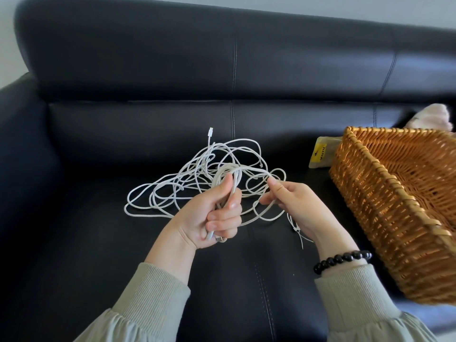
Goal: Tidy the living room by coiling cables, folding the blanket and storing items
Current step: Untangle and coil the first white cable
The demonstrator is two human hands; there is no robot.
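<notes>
A tangle of white cables (172, 183) lies spread on the black leather sofa seat (98, 230), one plug end pointing toward the backrest. My left hand (212, 215) grips a small coil of white cable, loops rising above my fingers and a metal plug end sticking out below my fist. My right hand (288, 201) pinches a strand of the same cable just right of the coil. A woven wicker basket (370, 193) sits on the seat to the right, tilted and showing nothing inside.
A yellow-labelled plastic packet (319, 154) lies beside the basket's far left corner. A pink plush item (434, 119) shows behind the basket at the right edge. A thin white tie (298, 233) lies under my right wrist. The sofa's backrest rises behind the tangle.
</notes>
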